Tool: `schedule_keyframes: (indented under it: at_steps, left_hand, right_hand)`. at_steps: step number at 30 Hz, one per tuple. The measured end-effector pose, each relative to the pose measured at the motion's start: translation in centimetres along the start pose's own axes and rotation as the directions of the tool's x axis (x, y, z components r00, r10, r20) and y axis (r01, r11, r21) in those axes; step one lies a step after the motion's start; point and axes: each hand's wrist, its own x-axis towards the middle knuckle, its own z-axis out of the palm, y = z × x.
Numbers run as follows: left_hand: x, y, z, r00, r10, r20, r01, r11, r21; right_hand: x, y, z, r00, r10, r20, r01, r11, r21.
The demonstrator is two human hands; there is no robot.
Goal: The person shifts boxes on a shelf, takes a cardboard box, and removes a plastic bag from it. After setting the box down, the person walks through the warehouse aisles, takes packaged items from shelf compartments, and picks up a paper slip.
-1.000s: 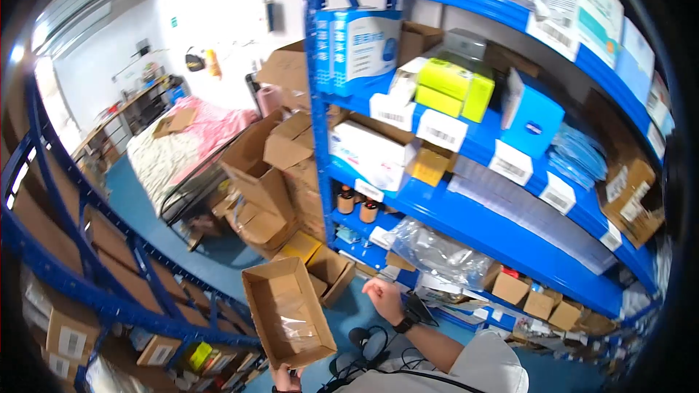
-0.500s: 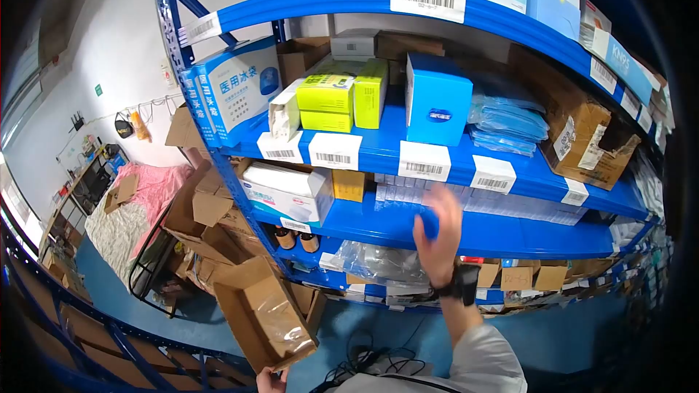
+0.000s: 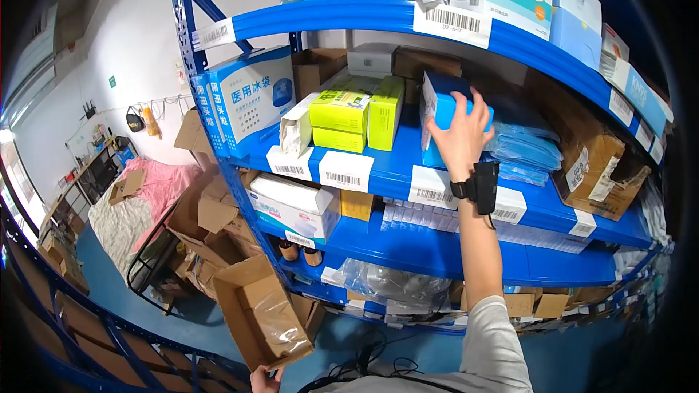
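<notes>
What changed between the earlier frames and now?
Right hand moved up and forward to the shelf and now has its fingers around the blue rectangular box. Whether the box itself shifted is hard to tell, as the hand covers part of it. Nothing visibly let go.
Unchanged: left hand holding the open brown cardboard box; lime-green cartons still on the shelf.

Shelf (image 3: 408, 167): green cartons (image 3: 339, 118) between ice-bag boxes (image 3: 251, 98), left, and film packets (image 3: 526, 149), right; torn carton (image 3: 601, 160) rightmost.
</notes>
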Motion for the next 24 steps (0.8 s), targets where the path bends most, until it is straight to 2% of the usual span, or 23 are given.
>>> schedule_keyframes:
  at_steps: [3,6,8,10,11,14,15,16,18,20,21,22,23,24]
  left_hand:
    - [-0.6,-0.7,2.0,0.997,0.061,-0.048,-0.056,0.993,0.106]
    - [1.2,0.5,1.4,0.999,0.046,-0.024,-0.04,0.981,0.191]
    - [1.1,0.9,1.8,0.999,0.034,-0.012,-0.032,0.98,0.195]
    - [-0.8,1.3,3.5,0.993,0.087,-0.082,-0.07,0.978,0.198]
    - [-0.4,1.5,3.1,0.993,0.085,-0.077,-0.069,0.979,0.192]
    - [-0.4,2.6,1.4,0.996,0.08,-0.044,-0.072,0.985,0.158]
    - [-1.1,3.0,1.4,0.993,0.107,-0.044,-0.096,0.974,0.206]
    - [-1.6,3.5,1.2,0.99,0.137,-0.04,-0.122,0.96,0.253]
    - [-1.9,4.4,0.4,0.986,0.165,-0.023,-0.152,0.95,0.273]
    - [-2.3,5.6,-0.3,0.977,0.173,0.127,-0.205,0.925,0.321]
    - [-2.2,6.1,-0.9,0.975,0.179,0.129,-0.212,0.923,0.321]
    - [-1.9,6.6,-1.8,0.971,0.174,0.163,-0.224,0.902,0.368]
    - [-1.4,7.2,-2.6,0.965,0.169,0.202,-0.24,0.879,0.411]
    - [-0.6,7.7,-3.1,0.956,0.162,0.243,-0.259,0.855,0.45]
  right_hand:
    - [-1.1,-0.6,-1.0,0.987,-0.046,-0.151,0.06,0.994,0.089]
    - [-1.7,-2.4,-1.2,0.99,-0.064,-0.123,0.074,0.994,0.077]
    - [-1.2,-2.6,0.3,0.991,-0.063,-0.118,0.072,0.995,0.071]
    - [-0.5,-2.8,2.0,0.995,-0.066,-0.079,0.071,0.995,0.065]
    - [-0.2,-2.8,2.5,0.997,-0.07,-0.009,0.071,0.996,0.059]
    - [0.4,-2.7,4.4,0.993,-0.118,-0.003,0.118,0.991,0.059]
    - [0.4,-3.0,4.2,0.996,-0.081,0.049,0.073,0.987,0.142]
    - [-0.2,-3.8,2.8,0.998,-0.053,0.021,0.046,0.969,0.241]
    - [-3.1,-5.7,-1.1,0.973,-0.155,-0.173,0.203,0.928,0.311]
    - [-8.4,-7.6,-5.8,0.942,-0.283,-0.182,0.337,0.805,0.488]
    - [-12.0,-8.5,-7.5,0.928,-0.331,-0.169,0.369,0.759,0.537]
    - [-15.4,-8.7,-9.2,0.876,-0.465,-0.131,0.456,0.705,0.543]
    - [-18.2,-9.1,-11.5,0.808,-0.575,0.126,0.438,0.731,0.523]
    - [-21.8,-9.1,-11.8,0.753,-0.657,-0.032,0.581,0.641,0.502]
